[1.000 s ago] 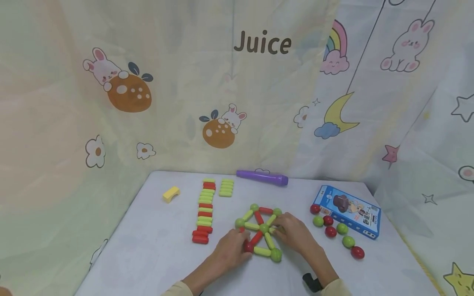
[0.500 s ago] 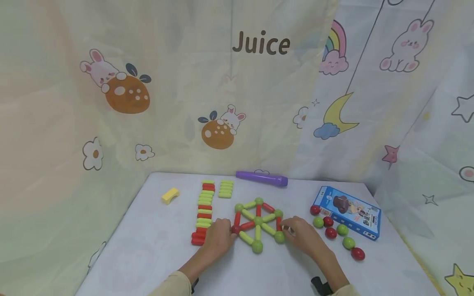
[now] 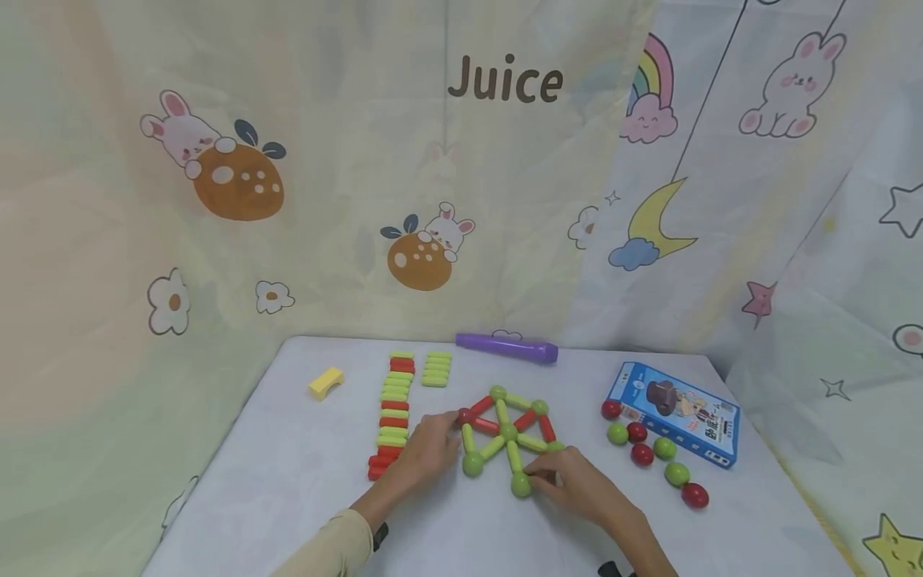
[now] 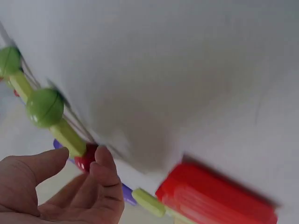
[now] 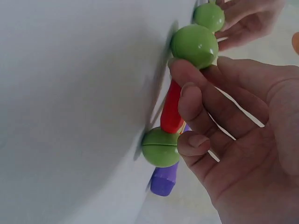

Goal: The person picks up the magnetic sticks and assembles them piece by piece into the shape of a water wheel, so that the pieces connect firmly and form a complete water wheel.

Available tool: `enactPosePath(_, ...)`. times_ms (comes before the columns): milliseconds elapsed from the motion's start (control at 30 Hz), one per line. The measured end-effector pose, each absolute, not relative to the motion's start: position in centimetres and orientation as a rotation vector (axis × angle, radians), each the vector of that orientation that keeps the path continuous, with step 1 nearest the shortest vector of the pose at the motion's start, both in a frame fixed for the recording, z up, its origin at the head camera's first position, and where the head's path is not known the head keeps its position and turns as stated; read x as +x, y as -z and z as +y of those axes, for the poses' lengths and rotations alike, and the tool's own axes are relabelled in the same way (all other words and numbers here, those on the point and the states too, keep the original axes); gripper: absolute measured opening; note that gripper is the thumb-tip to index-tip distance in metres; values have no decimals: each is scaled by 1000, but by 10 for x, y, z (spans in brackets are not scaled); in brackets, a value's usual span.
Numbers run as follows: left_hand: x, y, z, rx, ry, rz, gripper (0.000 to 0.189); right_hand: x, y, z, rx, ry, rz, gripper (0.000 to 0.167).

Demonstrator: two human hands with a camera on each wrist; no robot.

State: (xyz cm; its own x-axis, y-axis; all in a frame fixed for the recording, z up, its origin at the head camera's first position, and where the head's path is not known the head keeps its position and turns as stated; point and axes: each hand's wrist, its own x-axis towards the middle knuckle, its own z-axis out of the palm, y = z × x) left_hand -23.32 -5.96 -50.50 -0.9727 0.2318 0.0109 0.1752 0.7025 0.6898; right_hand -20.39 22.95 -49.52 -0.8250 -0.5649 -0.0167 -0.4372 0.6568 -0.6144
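Wheel farther clockwise (hub: head view)

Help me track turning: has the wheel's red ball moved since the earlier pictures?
Yes: farther up the head view. Earlier roughly level with the lower end of the stick row, the red ball is now level with its middle.

The tabletop provides an open lane on the near side of the wheel. A second lane runs between the wheel and the loose balls; the right hand obstructs its near end. The left hand occupies the gap between the rod column and the wheel. Behind the wheel, a strip remains before the purple stick. The box blocks access beyond the balls. Left of the column, the yellow block is the one obstacle.
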Motion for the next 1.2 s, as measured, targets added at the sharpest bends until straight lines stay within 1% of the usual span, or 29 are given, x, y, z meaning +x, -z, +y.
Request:
enactPosePath(100, -249, 495, -64, 360, -1018, 2918, 41, -203, 492, 228, -769, 924, 2725, 16)
enactPosePath(200, -270, 485, -69, 352, -872, 3088, 33, -206, 489, 230, -613, 884, 2923, 15)
enactPosePath(267, -285, 483, -73, 334, -758, 3175, 20, -209, 490, 233, -505, 833, 3034, 17)
enactPosePath(333, -296, 483, -77, 321, -634, 3231, 9, -212, 493, 236, -456, 786, 3089, 19)
enactPosePath(433, -306, 487, -82, 326, -482, 3253, 14, -215, 497, 241, -464, 745, 3079, 20)
enactPosePath(567, -312, 494, -84, 393, -300, 3258, 8, -217, 500, 244, -484, 729, 3032, 22)
enactPosePath(767, -317, 499, -81, 409, -143, 3239, 17, -219, 498, 244, -514, 722, 3003, 25)
enactPosePath(967, -318, 502, -79, 460, 74, 3228, 19, -219, 497, 242, -531, 719, 2990, 25)
enactPosePath(1100, -314, 503, -76, 442, 6, 3204, 17, -218, 497, 243, -495, 706, 2994, 26)
enactPosePath(1133, -312, 502, -76, 435, -44, 3220, 11, -219, 498, 243, -488, 708, 2994, 26)
enactPosePath(1200, -304, 495, -75, 423, -178, 3234, 8, -218, 498, 244, -482, 714, 2997, 26)
